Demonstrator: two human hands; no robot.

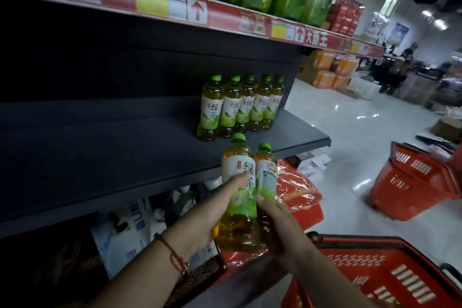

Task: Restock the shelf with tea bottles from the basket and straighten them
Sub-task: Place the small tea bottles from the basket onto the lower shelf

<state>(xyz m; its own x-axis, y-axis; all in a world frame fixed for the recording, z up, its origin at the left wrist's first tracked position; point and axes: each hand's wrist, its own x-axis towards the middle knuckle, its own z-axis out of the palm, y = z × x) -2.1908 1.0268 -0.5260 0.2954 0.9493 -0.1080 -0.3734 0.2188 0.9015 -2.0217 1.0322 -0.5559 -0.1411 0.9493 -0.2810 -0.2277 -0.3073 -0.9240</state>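
Both forearms reach forward, hands side by side — left hand (215, 210) grips one bottle (238, 190), right hand (277, 227) another (266, 172), thumbs up.

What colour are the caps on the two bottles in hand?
Green, on both held bottles in the head view.

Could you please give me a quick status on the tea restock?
Left hand grips one bottle, right hand grips another. Five bottles upright on the shelf. Nothing in the way.
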